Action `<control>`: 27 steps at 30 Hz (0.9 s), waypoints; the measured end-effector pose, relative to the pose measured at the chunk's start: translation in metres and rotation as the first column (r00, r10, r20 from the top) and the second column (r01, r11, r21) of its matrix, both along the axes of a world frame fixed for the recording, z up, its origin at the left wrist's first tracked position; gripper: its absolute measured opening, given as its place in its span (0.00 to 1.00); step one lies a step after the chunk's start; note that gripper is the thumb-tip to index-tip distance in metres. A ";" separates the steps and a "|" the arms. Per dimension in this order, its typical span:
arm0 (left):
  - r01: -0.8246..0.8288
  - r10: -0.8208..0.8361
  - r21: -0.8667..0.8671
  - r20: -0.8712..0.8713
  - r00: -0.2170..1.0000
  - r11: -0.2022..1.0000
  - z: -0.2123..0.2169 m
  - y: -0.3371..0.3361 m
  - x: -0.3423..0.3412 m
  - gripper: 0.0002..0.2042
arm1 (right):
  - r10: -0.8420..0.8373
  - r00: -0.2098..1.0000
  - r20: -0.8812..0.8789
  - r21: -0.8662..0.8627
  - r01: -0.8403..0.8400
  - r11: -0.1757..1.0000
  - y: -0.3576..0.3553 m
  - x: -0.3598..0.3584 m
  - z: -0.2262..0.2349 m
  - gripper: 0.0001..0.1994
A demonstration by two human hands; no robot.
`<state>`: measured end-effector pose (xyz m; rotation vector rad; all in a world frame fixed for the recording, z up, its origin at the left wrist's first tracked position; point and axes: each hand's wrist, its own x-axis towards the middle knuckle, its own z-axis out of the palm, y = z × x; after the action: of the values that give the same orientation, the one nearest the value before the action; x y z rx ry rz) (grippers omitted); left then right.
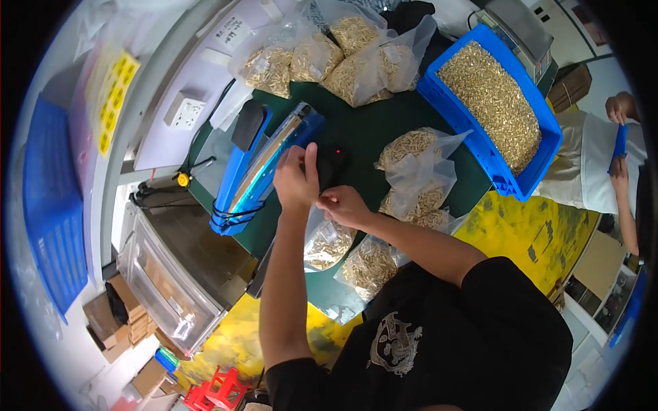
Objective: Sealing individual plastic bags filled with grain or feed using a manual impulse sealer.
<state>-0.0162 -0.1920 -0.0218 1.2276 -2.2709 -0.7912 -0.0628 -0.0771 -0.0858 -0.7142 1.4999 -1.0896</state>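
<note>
My left hand [298, 178] is at the near edge of a blue bar-type bag sealer [245, 168], thumb raised and fingers curled; what they hold, if anything, is hidden. Close by its wrist, my right hand [345, 206] is closed in a pinch at the upper part of a clear plastic bag [329, 244]. Small brass-coloured pieces fill the bottom of this bag, which lies partly behind my left forearm. Another filled bag [370, 267] rests beside it at the table edge nearest my body. More filled bags [415, 178] lie to the right of my hands.
Several filled bags [353, 68] crowd the far side of the dark green table [356, 137]. A blue bin [495, 183] full of brass-coloured pieces stands at the right, near a grey machine [517, 38]. Beyond it is another person [603, 157]. A wall socket [185, 111] is at the left.
</note>
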 end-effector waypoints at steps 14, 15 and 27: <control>0.160 -0.155 -0.147 0.046 0.987 0.976 -0.003 -0.004 -0.005 0.08 | -0.045 0.996 0.072 0.119 0.037 0.992 0.016 0.005 -0.007 0.20; 0.153 -0.153 -0.135 0.009 0.988 0.979 -0.005 -0.004 -0.003 0.08 | -0.071 0.994 0.080 0.144 0.059 0.988 0.019 0.010 -0.008 0.20; 0.102 -0.104 -0.087 -0.017 0.994 0.991 -0.010 0.000 -0.012 0.07 | 0.036 0.998 0.052 0.270 -0.049 0.962 0.019 0.000 0.004 0.22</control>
<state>-0.0279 -0.1923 -0.0313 1.0664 -2.3410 -0.7312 -0.0625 -0.0582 -0.0814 -0.5235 1.5486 -0.8412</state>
